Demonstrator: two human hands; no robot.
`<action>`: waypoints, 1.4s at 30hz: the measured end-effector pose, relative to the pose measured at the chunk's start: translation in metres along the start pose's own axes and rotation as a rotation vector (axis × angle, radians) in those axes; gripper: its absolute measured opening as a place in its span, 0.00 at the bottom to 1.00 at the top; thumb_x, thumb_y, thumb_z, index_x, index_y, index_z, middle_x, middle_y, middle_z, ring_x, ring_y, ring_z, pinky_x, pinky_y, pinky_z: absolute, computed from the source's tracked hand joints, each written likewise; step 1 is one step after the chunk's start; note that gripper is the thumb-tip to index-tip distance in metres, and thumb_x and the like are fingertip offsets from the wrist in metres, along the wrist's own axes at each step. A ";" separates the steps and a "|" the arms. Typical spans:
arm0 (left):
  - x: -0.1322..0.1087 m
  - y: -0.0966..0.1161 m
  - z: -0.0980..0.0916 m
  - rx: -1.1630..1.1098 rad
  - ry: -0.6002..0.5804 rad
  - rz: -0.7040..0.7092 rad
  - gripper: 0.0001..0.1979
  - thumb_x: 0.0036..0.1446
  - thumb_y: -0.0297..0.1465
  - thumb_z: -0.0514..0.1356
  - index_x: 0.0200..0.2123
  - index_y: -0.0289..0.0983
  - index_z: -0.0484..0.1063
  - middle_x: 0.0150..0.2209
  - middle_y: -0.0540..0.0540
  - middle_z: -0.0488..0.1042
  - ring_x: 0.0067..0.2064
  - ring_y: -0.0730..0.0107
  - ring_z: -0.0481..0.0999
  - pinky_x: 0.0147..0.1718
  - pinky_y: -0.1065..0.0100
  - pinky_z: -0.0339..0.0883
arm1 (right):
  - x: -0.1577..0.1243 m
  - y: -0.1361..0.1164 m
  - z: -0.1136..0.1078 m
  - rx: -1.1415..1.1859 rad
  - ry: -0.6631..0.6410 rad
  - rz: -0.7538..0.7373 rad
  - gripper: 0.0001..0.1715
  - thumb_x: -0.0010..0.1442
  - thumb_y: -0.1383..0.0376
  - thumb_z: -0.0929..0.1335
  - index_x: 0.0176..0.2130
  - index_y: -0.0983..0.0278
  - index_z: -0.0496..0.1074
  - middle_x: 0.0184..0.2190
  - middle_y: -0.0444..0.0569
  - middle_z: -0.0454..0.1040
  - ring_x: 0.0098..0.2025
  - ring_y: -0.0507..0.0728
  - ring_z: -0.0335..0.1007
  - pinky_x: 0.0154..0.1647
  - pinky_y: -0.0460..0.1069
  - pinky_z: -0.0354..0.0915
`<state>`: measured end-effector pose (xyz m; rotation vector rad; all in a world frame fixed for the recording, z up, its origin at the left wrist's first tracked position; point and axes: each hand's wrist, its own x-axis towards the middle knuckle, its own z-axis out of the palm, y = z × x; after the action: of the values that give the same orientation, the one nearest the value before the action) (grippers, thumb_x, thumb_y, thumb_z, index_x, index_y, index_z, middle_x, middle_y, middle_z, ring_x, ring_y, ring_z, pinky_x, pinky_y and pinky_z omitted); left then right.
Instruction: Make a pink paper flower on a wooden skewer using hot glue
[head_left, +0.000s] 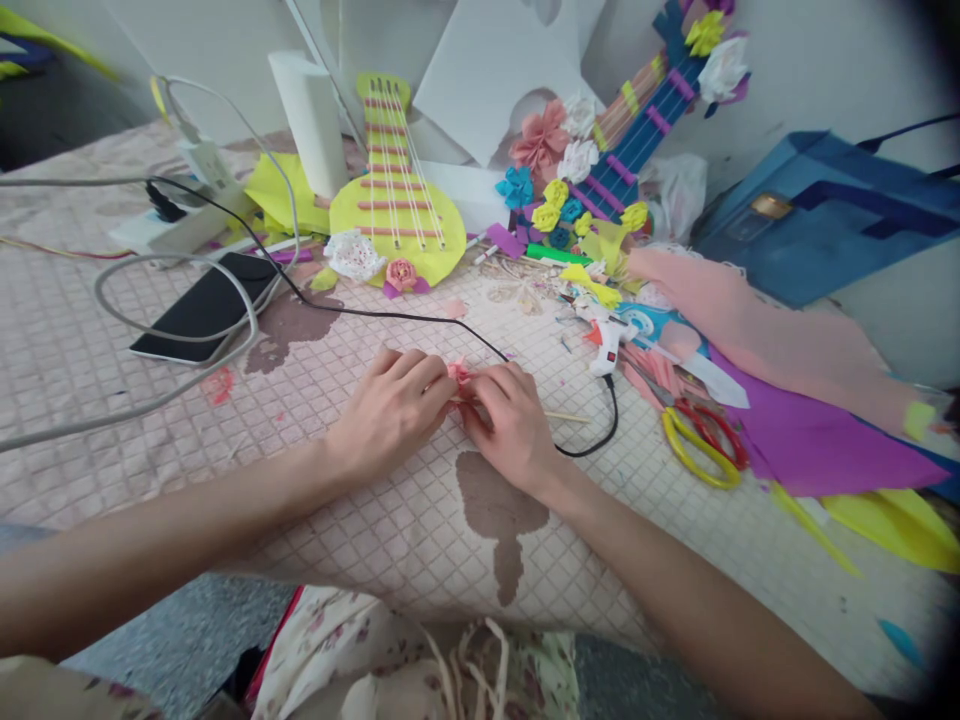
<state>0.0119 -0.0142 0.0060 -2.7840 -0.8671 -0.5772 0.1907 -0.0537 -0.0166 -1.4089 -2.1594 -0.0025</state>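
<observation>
My left hand and my right hand meet over the quilted pink cloth, fingers curled together round a small pink paper flower. Both hands pinch it from either side. A thin wooden stick pokes out to the right from under my right hand. A black cord runs just behind the hands to a white glue gun.
Yellow-and-red scissors lie right of the hands, beside purple, pink and yellow paper sheets. A yellow paper guitar, a blue flower-covered guitar, a black phone, a power strip and a blue bag stand behind.
</observation>
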 end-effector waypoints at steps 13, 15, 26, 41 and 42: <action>-0.003 -0.002 0.003 -0.151 -0.028 -0.080 0.03 0.59 0.29 0.56 0.34 0.36 0.69 0.35 0.46 0.71 0.38 0.64 0.68 0.37 0.63 0.61 | -0.001 -0.002 -0.001 -0.010 -0.028 -0.020 0.04 0.60 0.68 0.63 0.36 0.61 0.68 0.39 0.51 0.69 0.45 0.60 0.61 0.44 0.56 0.60; -0.004 -0.003 0.003 -0.161 -0.027 -0.084 0.04 0.59 0.30 0.56 0.34 0.36 0.69 0.35 0.46 0.71 0.38 0.64 0.68 0.38 0.63 0.61 | -0.001 -0.002 0.000 -0.004 -0.029 -0.019 0.05 0.60 0.69 0.63 0.37 0.61 0.68 0.39 0.50 0.69 0.45 0.60 0.61 0.44 0.56 0.60; -0.004 -0.003 0.004 -0.168 -0.040 -0.088 0.05 0.60 0.29 0.55 0.33 0.36 0.69 0.33 0.46 0.70 0.37 0.66 0.68 0.36 0.64 0.60 | -0.002 0.001 -0.001 0.010 -0.040 -0.006 0.05 0.60 0.68 0.64 0.38 0.62 0.69 0.40 0.50 0.69 0.45 0.59 0.61 0.45 0.56 0.60; -0.004 -0.005 0.004 -0.362 -0.083 -0.158 0.03 0.58 0.27 0.56 0.34 0.35 0.69 0.35 0.46 0.70 0.39 0.65 0.69 0.41 0.63 0.63 | -0.001 0.000 0.000 0.025 -0.060 -0.028 0.04 0.62 0.66 0.64 0.36 0.63 0.69 0.39 0.50 0.69 0.45 0.59 0.61 0.46 0.55 0.60; -0.003 -0.005 0.004 -0.382 -0.080 -0.165 0.03 0.58 0.26 0.56 0.34 0.35 0.69 0.35 0.46 0.71 0.39 0.66 0.69 0.40 0.63 0.64 | -0.001 0.000 0.000 0.028 -0.063 -0.027 0.05 0.62 0.67 0.64 0.36 0.63 0.69 0.39 0.50 0.69 0.45 0.59 0.61 0.46 0.55 0.60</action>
<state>0.0080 -0.0109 0.0012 -3.1116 -1.1157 -0.7300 0.1909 -0.0544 -0.0164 -1.3810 -2.2214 0.0625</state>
